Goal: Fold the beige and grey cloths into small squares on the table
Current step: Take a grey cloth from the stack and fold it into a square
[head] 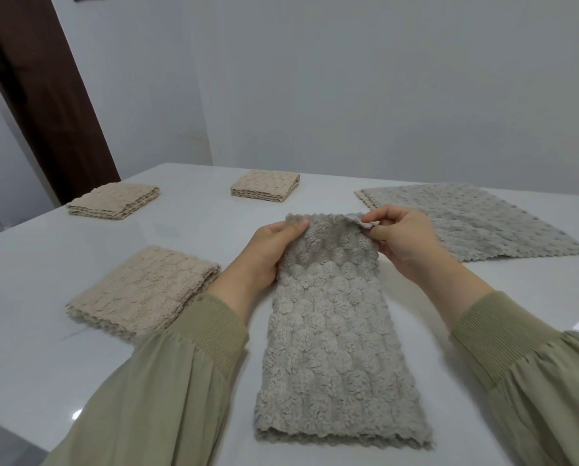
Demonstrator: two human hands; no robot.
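While both hands, left (274, 250) and right (405, 243), pinch the far corners of the grey strip (335, 331) lying on the table (187, 230), the cross-fold seems underway; next, those corners must meet the near edge.

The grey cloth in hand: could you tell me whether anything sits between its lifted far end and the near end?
Nothing visible. The left hand and right hand hold the far corners of the grey cloth; its near half lies bare, with the folded beige cloth and spread cloth off to the sides.
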